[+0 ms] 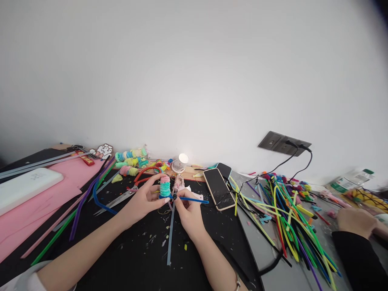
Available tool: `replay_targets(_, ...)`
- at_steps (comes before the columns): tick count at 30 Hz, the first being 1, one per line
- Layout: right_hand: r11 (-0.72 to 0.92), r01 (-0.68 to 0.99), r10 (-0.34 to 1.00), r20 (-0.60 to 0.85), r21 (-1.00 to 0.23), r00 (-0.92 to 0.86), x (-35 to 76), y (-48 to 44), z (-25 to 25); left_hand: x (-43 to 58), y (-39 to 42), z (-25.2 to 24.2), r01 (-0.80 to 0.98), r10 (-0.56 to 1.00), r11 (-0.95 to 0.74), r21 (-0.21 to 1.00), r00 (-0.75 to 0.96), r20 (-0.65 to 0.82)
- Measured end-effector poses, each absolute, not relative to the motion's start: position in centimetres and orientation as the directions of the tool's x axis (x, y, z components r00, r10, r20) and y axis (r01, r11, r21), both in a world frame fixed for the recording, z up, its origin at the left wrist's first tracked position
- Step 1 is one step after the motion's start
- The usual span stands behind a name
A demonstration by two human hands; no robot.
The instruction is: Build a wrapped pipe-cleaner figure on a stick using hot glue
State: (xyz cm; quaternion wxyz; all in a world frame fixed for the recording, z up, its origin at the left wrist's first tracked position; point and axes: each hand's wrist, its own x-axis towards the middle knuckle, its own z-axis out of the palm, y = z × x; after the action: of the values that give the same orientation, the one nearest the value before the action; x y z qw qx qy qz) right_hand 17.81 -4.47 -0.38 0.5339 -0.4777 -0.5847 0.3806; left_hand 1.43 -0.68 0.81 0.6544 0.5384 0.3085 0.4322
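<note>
My left hand (150,198) is closed round a small upright roll of coiled pipe cleaner (165,189), pink on top, turquoise in the middle and dark blue at the bottom. A blue pipe cleaner (195,199) runs from the roll's base to the right. My right hand (189,210) pinches it close to the roll, and its free end sticks out past the fingers. Below the hands, a pale translucent stick (171,238) lies on the black mat (142,258). Orange-handled scissors (117,201) lie open just left of my left hand.
A phone (218,188) and a white cup (181,162) stand behind my hands. Loose pipe cleaners (291,226) spread over the right side. Finished coiled rolls (129,161) sit at the back left, near pink sheets (66,190). Another person's hand (353,221) is at far right.
</note>
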Motion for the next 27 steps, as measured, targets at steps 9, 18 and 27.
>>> replay_targets(9, 0.446, 0.502, 0.875, 0.479, -0.741, -0.07, 18.1, -5.1, 0.4, 1.2, -0.3, 0.1, -0.201, 0.892, -0.043, 0.979, 0.432, 0.128)
replay_targets(18, 0.566, 0.642, 0.785, 0.576, -0.518, -0.228, 18.3, -4.9, -0.3, 1.1, 0.3, -0.9, -0.111, 0.905, -0.149, 0.983, 0.385, 0.18)
replay_targets(27, 0.143, 0.887, 0.928, 0.372, -0.44, 0.035, 20.4, -4.1, 0.6, 0.7, 0.6, -0.4, -0.072, 0.962, -0.139, 0.988, 0.226, 0.151)
